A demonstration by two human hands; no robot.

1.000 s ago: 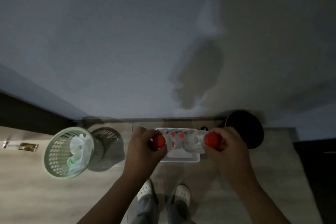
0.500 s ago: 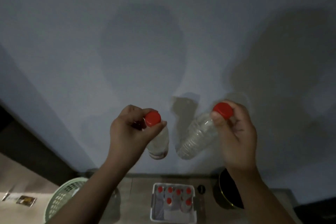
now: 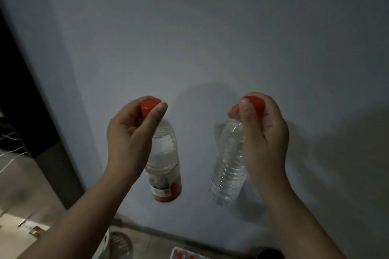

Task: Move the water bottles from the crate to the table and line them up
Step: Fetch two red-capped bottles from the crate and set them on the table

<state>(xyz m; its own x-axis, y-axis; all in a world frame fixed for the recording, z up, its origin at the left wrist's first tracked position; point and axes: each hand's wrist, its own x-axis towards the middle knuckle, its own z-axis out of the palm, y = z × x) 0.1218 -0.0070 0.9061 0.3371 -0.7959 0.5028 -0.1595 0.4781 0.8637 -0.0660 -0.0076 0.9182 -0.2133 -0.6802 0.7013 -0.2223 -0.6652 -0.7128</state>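
My left hand point(image 3: 130, 139) grips the red cap of a clear water bottle point(image 3: 165, 166) with a red label at its base; the bottle hangs nearly upright. My right hand point(image 3: 263, 139) grips the red cap of a second clear water bottle point(image 3: 229, 166) without a label, and it hangs tilted, base toward the left. Both bottles hang in the air in front of the pale wall. Only the white crate's point(image 3: 174, 254) top edge shows at the bottom of the frame, with red caps of more bottles point(image 3: 185, 256) inside. The table is out of sight.
A pale grey wall point(image 3: 210, 38) fills most of the view. A dark doorway edge point(image 3: 25, 101) runs down the left. The rim of a pale mesh basket point(image 3: 105, 244) and a dark round object point(image 3: 267, 254) sit on the floor either side of the crate.
Both hands have lifted the two bottles from over the crate up in front of the wall. The view has tilted upward, so the crate has slid to the bottom edge.
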